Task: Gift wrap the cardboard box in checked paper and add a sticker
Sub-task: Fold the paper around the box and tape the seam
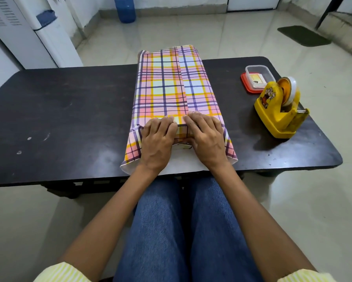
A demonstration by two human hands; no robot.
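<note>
Head view: two hands (157, 139) (206, 138) press one checked paper (167, 84) beside one tape dispenser (279, 108).

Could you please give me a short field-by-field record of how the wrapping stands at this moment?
Wrap: checked paper covers the box hidden beneath, overlap seam along the top
Near end: open, flaps spread on the table
Left hand: presses the paper at the near top edge
Right hand: presses the paper beside it
Tape dispenser: yellow, right side of table, untouched
Container: clear, on a red lid, behind the dispenser
Sticker: none seen on the paper
</note>
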